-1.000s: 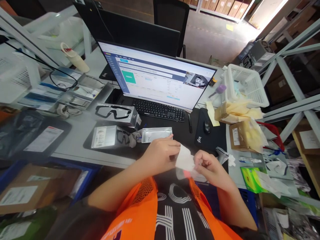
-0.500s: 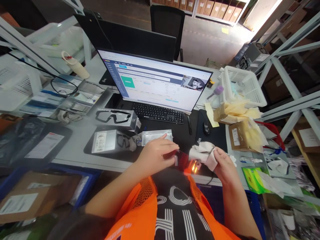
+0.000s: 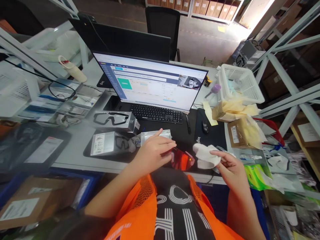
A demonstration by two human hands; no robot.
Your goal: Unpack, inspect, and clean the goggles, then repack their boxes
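The left hand (image 3: 155,150) has its grip pinching the left end of a red lens (image 3: 180,160), which it holds up near the front edge of the surface (image 3: 73,150), just before the person's chest. The lens is tilted and shines orange-red in its middle (whether its lower rim meets anything beneath, I cannot tell). The right hand (image 3: 231,166) is apart from the lens, its grip pinching a bunched white cloth (image 3: 206,156) between thumb and fingers; the cloth hangs toward the lens, with a narrow gap between the two. Just behind the left hand, and partly covered by it, lies a shallow silver tray (image 3: 147,136). Left of the tray are a crumpled grey pouch (image 3: 133,143) and two silver boxes printed with eyewear, the rear box (image 3: 113,120) showing a black frame and the front box (image 3: 107,144) a white label. Beyond the tray, a black keyboard (image 3: 156,113) lies below a lit monitor (image 3: 150,83), with a dark pen (image 3: 188,124) to the keyboard's right. Further right, a black mouse (image 3: 205,126) rests on a dark mouse pad (image 3: 213,135), and beside the pad is a cardboard box (image 3: 233,132) with yellowish wrapping.
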